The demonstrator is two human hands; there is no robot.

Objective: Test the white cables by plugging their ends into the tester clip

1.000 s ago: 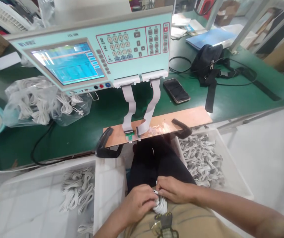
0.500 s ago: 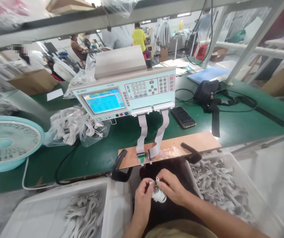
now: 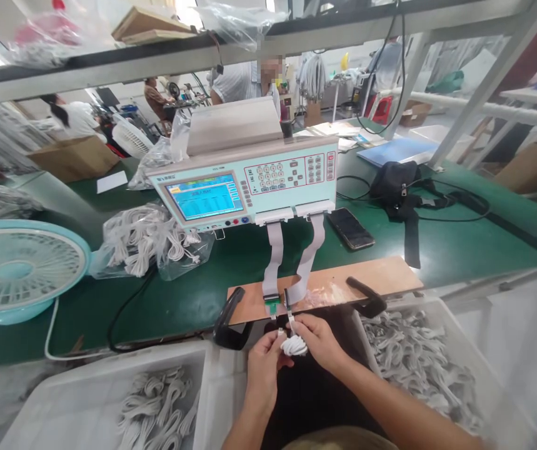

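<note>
A coiled white cable (image 3: 294,345) hangs between my two hands at the front edge of the wooden board (image 3: 381,274). My left hand (image 3: 264,356) pinches one end of it, the small plug pointing up just below the green circuit board (image 3: 272,307). Between the fingers of my right hand (image 3: 315,337) is the other end, its plug up against the connector at the right ribbon cable (image 3: 303,269); whether it is fully seated I cannot tell. Both ribbons run up to the tester (image 3: 287,181) with a lit blue screen.
Black clamps (image 3: 228,319) grip the board at both ends. A bin (image 3: 207,375) of coiled cables stands at left, a fuller bin (image 3: 437,306) at right. A phone (image 3: 351,229), black pouch (image 3: 392,187), bagged cables (image 3: 137,240) and fan (image 3: 19,269) rest on the table. A person sits beyond.
Both hands have moved up toward the board with the cable. The right-hand plug has reached the right connector. The tester's screen shows different content, and a person behind the tester has come into view.
</note>
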